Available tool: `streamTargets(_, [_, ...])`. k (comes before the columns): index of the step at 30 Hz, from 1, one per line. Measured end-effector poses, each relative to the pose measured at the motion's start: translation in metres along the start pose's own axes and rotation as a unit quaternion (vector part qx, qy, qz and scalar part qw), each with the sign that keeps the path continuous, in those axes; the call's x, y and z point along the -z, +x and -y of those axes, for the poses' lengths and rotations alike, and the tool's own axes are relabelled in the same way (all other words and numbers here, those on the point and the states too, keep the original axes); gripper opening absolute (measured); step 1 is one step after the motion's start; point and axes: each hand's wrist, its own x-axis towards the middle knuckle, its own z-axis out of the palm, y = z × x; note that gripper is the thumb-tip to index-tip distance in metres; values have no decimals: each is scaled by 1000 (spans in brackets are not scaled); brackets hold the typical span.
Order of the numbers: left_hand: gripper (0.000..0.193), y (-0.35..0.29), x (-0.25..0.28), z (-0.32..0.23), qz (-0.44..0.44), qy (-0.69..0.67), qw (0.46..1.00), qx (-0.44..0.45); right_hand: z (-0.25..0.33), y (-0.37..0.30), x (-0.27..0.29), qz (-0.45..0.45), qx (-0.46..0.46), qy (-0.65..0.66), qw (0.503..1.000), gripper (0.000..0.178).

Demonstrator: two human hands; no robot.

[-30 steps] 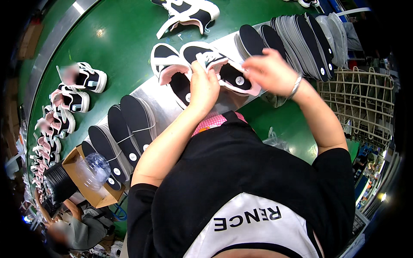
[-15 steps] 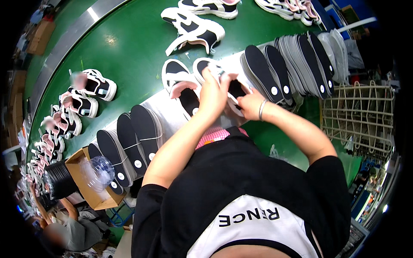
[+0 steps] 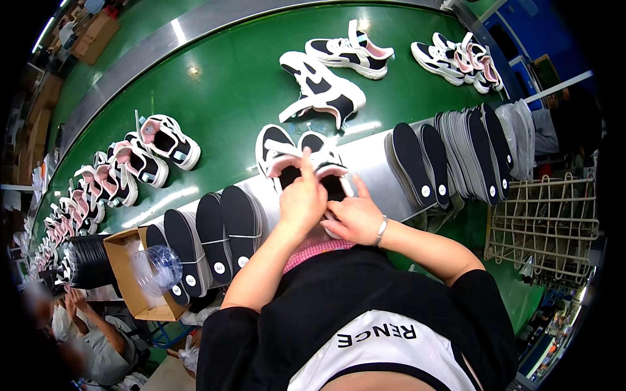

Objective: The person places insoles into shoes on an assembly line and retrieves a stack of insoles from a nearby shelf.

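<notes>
A pair of black-and-white sneakers with pink lining lies before me on a metal ledge, toes away. The right sneaker [image 3: 334, 184] is between my hands. My left hand [image 3: 302, 201] is at its left side, index finger stretched up along the tongue and the other fingers curled in at the opening. My right hand [image 3: 355, 216] grips its heel end, thumb at the back rim and index finger raised beside the collar. The left sneaker [image 3: 274, 146] stands next to it, untouched as far as shows, its heel partly hidden by my left hand. The insides are dark.
Stacked black insoles stand left [image 3: 241, 218] and right [image 3: 460, 156] on the metal ledge [image 3: 372, 163]. More sneakers [image 3: 326, 91] lie beyond on the green table, with a row [image 3: 134, 163] at left. A cardboard box [image 3: 127, 280] holds clear plastic. A wire rack [image 3: 544, 221] stands right; a co-worker [image 3: 104, 339] sits lower left.
The view has shifted, so everything sits lower in the picture. My left hand's index finger now points up along the tongue; my right hand has moved round to the heel, its index finger raised.
</notes>
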Motion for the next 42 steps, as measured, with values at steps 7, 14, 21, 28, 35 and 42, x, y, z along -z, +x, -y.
streamTargets(7, [68, 78, 82, 62, -156, 76, 980, 95, -81, 57, 41, -256, -8, 35, 966, 33])
streamTargets(14, [58, 97, 72, 72, -284, -62, 957, -11, -128, 145, 38, -154, -189, -175, 954, 74])
streamTargets(21, [46, 39, 4, 45, -121, -123, 984, 46, -154, 189, 96, -106, -215, 29, 970, 23])
streamTargets(28, [43, 23, -18, 45, -37, -164, 982, 87, -255, 170, 104, -230, -216, -239, 918, 26])
streamTargets(35, [37, 22, -41, 31, -51, -227, 972, 33, -207, 176, 118, -35, -170, -289, 941, 32])
streamTargets(42, [28, -38, -33, 41, -53, -270, 957, 88, -82, 87, 52, 56, -138, -206, 967, 37])
